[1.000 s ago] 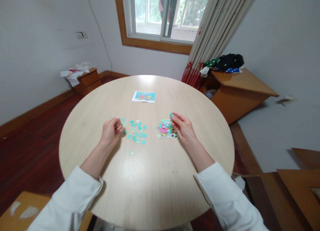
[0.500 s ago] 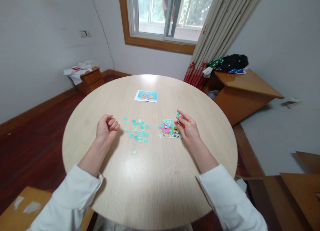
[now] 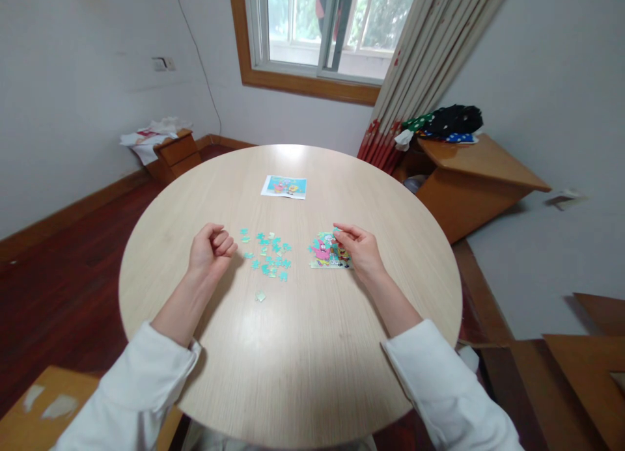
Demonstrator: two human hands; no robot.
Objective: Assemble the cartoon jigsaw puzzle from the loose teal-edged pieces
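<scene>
My right hand point(image 3: 360, 246) is over the upper right part of a partly joined jigsaw puzzle point(image 3: 321, 254), its thumb and forefinger pinched on a small teal puzzle piece point(image 3: 336, 230). The fingers cover part of the joined section, which shows a pink cartoon figure and part of a yellow one. My left hand point(image 3: 212, 249) is a loose fist left of several loose teal puzzle pieces point(image 3: 276, 246), with nothing visible in it. One pale green piece point(image 3: 260, 297) lies apart, nearer to me.
A printed reference picture point(image 3: 284, 187) lies towards the far side of the round wooden table point(image 3: 293, 373). Past the table's right edge, clothes point(image 3: 456, 120) are heaped on a tilted wooden cabinet point(image 3: 481, 177). A small wooden stand point(image 3: 178, 155) with cloths is at the back left.
My right hand has moved slightly left and its fingers have drawn together, bringing the teal puzzle piece to the upper edge of the joined section. My left fist stays in place.
</scene>
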